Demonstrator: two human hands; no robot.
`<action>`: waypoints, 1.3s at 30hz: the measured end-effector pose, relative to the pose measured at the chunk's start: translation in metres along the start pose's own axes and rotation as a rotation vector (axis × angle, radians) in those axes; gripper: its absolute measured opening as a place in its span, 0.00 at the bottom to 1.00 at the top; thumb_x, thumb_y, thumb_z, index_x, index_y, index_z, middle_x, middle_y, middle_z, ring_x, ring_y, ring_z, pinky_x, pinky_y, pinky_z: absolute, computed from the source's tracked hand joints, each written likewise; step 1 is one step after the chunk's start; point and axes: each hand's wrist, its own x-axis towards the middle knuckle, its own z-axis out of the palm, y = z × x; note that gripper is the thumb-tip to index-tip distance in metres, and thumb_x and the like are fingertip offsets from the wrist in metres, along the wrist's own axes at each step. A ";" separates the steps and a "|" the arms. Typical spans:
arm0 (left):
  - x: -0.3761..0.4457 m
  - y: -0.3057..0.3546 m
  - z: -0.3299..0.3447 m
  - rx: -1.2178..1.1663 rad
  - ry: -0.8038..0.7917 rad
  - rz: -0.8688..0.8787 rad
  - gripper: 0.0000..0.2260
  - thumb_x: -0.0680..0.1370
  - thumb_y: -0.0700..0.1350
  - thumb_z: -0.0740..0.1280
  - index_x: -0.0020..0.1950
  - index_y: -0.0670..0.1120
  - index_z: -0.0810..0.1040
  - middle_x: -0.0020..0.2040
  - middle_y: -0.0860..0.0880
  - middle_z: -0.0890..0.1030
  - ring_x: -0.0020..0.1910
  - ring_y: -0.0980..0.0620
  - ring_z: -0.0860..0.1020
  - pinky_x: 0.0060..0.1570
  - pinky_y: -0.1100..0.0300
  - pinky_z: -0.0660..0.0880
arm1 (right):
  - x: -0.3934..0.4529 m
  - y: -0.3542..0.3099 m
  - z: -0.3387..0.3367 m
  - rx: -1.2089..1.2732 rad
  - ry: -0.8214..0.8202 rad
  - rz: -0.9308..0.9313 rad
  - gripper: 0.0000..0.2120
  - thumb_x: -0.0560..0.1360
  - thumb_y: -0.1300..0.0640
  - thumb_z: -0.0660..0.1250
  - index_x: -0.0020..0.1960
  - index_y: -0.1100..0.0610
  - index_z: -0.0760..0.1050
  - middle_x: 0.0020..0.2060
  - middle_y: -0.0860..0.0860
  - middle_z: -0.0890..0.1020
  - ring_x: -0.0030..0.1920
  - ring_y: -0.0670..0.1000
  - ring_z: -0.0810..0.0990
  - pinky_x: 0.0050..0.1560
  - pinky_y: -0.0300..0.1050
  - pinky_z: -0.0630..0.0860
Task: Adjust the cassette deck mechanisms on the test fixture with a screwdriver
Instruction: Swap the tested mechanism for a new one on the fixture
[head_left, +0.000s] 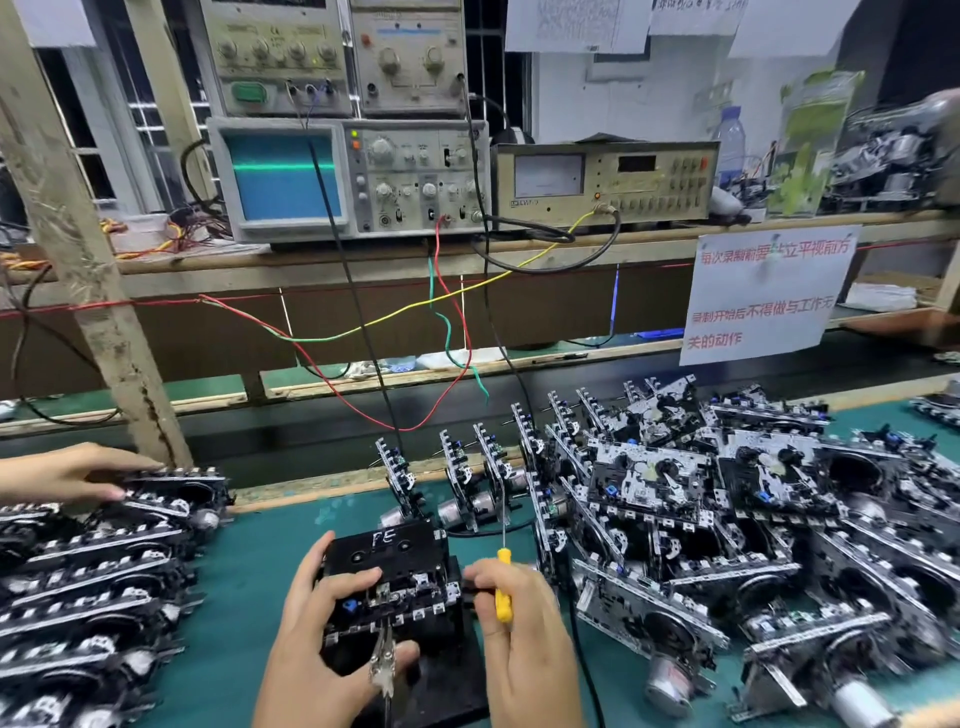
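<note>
The left hand holds the black cassette deck part on its dark stand on the green mat, and the right hand grips the yellow-handled screwdriver, which should probably turn slowly while the deck stays still.

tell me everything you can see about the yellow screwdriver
The screwdriver has a slim yellow handle, plastic by its look, and a thin bare metal shaft. It stands nearly upright, shaft pointing up and away from the person, its tip lost against the upright mechanisms behind. The right hand holds it, fingers curled round the handle, so only the two ends of the handle show. It sits just right of the black cassette deck mechanism on the fixture, and its tip is not on the mechanism.
</note>
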 end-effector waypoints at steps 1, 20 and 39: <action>0.000 0.000 0.000 -0.005 0.003 0.003 0.31 0.56 0.59 0.81 0.58 0.68 0.78 0.76 0.67 0.62 0.72 0.64 0.67 0.64 0.51 0.69 | 0.001 0.000 0.001 0.009 0.002 0.001 0.06 0.81 0.50 0.59 0.56 0.40 0.69 0.54 0.37 0.80 0.56 0.41 0.77 0.57 0.35 0.72; -0.001 0.006 0.000 -0.024 0.012 -0.032 0.32 0.54 0.66 0.79 0.57 0.67 0.79 0.77 0.67 0.61 0.73 0.62 0.67 0.64 0.51 0.68 | -0.001 -0.001 0.003 -0.023 -0.023 0.042 0.15 0.78 0.56 0.64 0.55 0.38 0.63 0.64 0.33 0.74 0.64 0.39 0.71 0.57 0.25 0.65; 0.000 0.014 -0.002 -0.024 -0.019 -0.046 0.28 0.56 0.58 0.81 0.54 0.70 0.78 0.75 0.70 0.61 0.73 0.62 0.64 0.68 0.52 0.62 | -0.004 -0.001 0.002 -0.035 -0.150 0.103 0.17 0.74 0.48 0.60 0.59 0.32 0.63 0.64 0.29 0.65 0.66 0.44 0.68 0.55 0.37 0.72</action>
